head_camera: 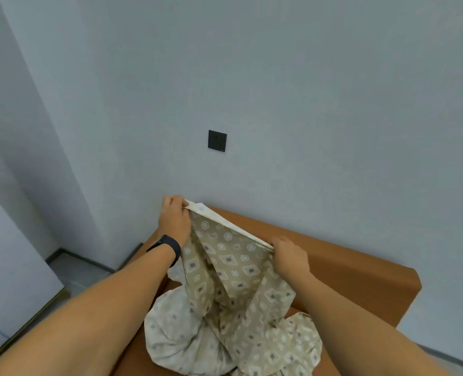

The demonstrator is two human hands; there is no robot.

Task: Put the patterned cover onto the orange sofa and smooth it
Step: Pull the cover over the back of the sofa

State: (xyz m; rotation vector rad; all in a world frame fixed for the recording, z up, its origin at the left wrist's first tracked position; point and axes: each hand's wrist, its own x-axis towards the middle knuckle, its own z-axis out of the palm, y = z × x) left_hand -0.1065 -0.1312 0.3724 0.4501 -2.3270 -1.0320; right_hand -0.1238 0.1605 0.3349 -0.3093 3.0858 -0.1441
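Cover hem taut between left hand, right hand — sofa apparently beneath.

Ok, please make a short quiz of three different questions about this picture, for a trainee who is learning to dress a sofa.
1. True or false: both hands grip the beige diamond-patterned fabric cover.
2. Which wrist wears the black band? A) left B) right
3. Fill in: most of the cover lies bunched on the orange ____.

Key
1. True: the left hand and the right hand each pinch its white-edged hem.
2. A.
3. Sofa: the orange upholstered sofa is mostly uncovered, and stands against the grey wall under a black wall socket.
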